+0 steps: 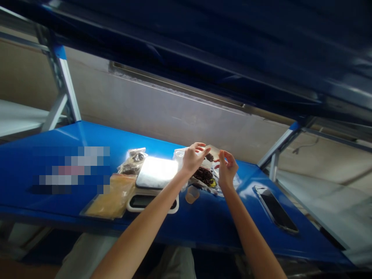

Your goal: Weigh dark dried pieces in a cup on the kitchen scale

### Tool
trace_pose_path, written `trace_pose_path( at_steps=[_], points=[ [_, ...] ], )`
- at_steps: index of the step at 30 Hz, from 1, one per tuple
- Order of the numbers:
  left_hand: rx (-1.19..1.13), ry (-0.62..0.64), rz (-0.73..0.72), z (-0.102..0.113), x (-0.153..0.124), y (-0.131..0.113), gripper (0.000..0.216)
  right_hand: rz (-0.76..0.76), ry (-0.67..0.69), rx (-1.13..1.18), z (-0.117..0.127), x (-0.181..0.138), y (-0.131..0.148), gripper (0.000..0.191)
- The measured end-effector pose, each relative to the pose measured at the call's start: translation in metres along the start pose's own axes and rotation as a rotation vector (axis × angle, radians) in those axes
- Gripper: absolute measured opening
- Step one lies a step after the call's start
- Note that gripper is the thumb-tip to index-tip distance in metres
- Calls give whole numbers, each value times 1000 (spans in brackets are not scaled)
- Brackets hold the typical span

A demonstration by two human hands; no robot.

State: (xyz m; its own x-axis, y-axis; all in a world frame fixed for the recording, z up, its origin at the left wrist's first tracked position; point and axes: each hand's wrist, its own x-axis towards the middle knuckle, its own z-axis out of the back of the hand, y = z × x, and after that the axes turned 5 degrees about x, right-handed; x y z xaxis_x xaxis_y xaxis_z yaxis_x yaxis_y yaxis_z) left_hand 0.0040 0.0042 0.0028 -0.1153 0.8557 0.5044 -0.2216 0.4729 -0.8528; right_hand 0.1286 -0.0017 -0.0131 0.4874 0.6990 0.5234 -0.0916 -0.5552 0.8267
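Note:
My left hand (192, 157) and my right hand (227, 167) are raised together over the blue shelf (58, 139), both pinching a small clear bag (211, 154) that has a few dark pieces inside. Right below them lies an open clear bag of dark dried pieces (204, 176). A small translucent cup (192, 194) stands just in front of that bag. A white kitchen scale (154, 181) sits to the left of my left forearm.
A filled clear packet (133, 161) lies behind the scale. A flat pack of tan bags (112, 195) rests left of it. A black phone (274, 208) lies on the shelf's right end. Another dark blue shelf hangs overhead. A grey wall stands behind.

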Motion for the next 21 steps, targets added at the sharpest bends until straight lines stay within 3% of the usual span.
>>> trace_pose_path(
  at_steps=[4,9,12,17,21],
  points=[
    [0,70,12,1,0,-2,18,-8,-33,35,1,2,1,41],
    [-71,-47,79,3,3,-4,15,-152,127,64,-1,0,-1,51],
    [-89,-31,78,5,5,-1,16,-214,158,59,-3,-1,-3,48],
    [-15,8,25,1,3,2,15,-135,45,27,-1,2,-5,47],
    [102,65,-84,-7,-5,4,15,-98,150,-57,2,2,-8,47]
  ],
)
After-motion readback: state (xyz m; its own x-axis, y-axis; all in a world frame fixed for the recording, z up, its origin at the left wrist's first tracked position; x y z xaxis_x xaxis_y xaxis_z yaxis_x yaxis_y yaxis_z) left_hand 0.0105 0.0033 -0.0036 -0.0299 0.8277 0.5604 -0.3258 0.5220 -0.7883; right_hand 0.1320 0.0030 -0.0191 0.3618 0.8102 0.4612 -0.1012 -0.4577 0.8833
